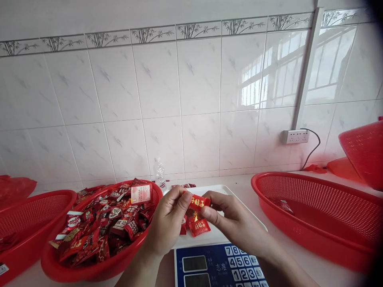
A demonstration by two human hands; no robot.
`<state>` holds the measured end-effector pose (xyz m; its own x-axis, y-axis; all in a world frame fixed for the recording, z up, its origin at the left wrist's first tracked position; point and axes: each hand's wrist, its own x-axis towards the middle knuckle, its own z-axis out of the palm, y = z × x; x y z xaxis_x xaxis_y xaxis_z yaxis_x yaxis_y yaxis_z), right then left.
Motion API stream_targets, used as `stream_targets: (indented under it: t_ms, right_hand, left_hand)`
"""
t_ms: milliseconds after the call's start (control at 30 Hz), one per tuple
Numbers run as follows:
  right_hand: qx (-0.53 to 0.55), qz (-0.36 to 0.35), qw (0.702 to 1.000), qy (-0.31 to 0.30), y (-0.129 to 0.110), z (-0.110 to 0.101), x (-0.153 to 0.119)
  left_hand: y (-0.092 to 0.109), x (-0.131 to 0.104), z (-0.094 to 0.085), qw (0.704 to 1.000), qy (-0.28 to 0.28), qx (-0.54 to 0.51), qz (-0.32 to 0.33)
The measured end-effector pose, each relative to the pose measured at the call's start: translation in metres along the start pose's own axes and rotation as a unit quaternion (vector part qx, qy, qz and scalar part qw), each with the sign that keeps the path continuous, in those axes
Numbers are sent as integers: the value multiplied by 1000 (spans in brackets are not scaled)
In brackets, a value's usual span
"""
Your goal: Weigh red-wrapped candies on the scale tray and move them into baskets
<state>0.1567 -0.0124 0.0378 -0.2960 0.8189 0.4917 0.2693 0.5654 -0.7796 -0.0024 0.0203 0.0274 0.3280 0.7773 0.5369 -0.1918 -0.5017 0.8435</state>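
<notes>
Between my two hands, a small red candy packet (198,202) with gold lettering is held above the scale's white tray (221,235). My left hand (175,217) pinches its left end between thumb and fingers. At the other end, my right hand (229,215) grips it the same way. Below them, a few more red packets (200,227) lie on the tray, partly hidden by my hands. The blue scale panel (220,265) with number keys and two grey displays sits in front of me.
On the left, a red basket (80,275) is heaped with red wrapped packets, beside another red basket (30,223). To the right stands a red basket (314,235) with one packet (284,205) inside. A clear plastic bottle (159,171) is near the tiled wall, under a socket strip (296,136) further right.
</notes>
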Motion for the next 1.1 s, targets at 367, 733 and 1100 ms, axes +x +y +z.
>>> stream_targets:
  t_ms: [367,733,1100]
  right_hand:
    - [-273,-182,934,140,8,0,3]
    - [-119,-78,983,116,8,-5,3]
    - [250,-2,968,5,6,-11,-1]
  left_hand:
    - [5,2,1,998,-16,8,-62]
    - [5,-1,3,997,-6,-72,-21]
    - [18,-11,6,998,-39,-10,57]
